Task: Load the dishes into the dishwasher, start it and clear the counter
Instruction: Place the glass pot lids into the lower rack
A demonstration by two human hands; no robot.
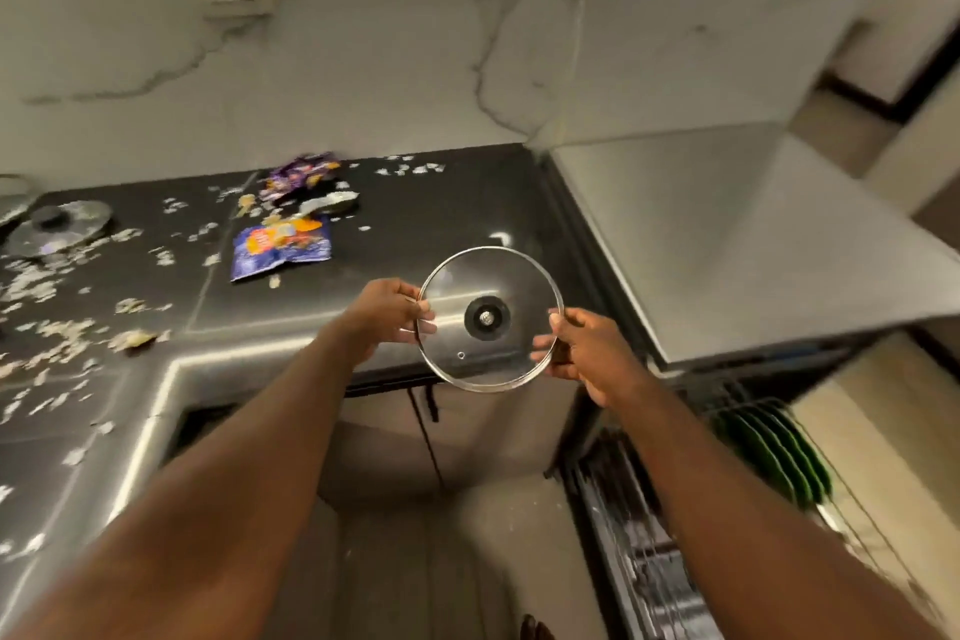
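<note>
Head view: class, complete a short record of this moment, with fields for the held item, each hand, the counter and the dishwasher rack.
held item: glass lid, in the air in front of the counter edge
left hand: grips the lid's left rim
right hand: grips its right rim
counter: dark; scraps, blue wrapper, purple wrapper, metal lid
rack: pulled out lower right, green plates standing in it

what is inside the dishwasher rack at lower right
Green plates stand on edge in the dishwasher rack. The right forearm covers part of it, and blur hides the rest.
</note>
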